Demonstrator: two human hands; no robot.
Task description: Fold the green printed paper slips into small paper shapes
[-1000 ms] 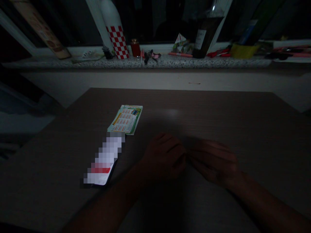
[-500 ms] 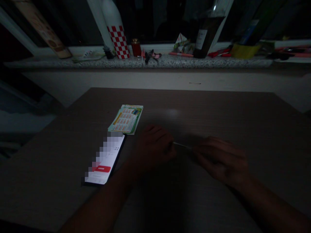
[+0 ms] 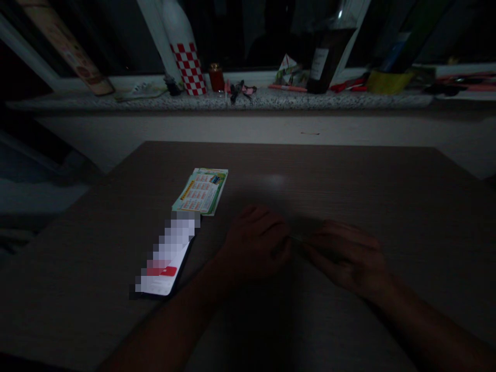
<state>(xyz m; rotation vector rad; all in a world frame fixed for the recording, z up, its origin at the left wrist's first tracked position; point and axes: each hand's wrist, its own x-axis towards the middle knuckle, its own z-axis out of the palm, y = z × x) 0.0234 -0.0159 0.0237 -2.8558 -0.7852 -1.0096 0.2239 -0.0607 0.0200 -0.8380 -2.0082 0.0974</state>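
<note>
My left hand (image 3: 259,240) is closed just above the table, its fingers curled round one end of a thin pale strip (image 3: 296,238). The other end is pinched between the thumb and fingers of my right hand (image 3: 344,256). Only a short, faint length shows in the narrow gap between the hands, and the dark hides what kind of thing it is. Left of my left hand lies a stack of small calendar cards (image 3: 199,192) printed in green and white. Below the stack is a lit phone (image 3: 165,284), its screen partly blurred out.
The wooden table (image 3: 349,175) meets a wall under a stone windowsill (image 3: 147,105). Along the sill stand a red-and-white checked bottle (image 3: 189,67), a small red jar (image 3: 216,77), a dark labelled bottle (image 3: 327,62) and a yellow holder (image 3: 389,82). The room is dim.
My left hand has moved right and slightly down, and my right hand a little left. The gap between them is narrower, with less of the strip showing.
</note>
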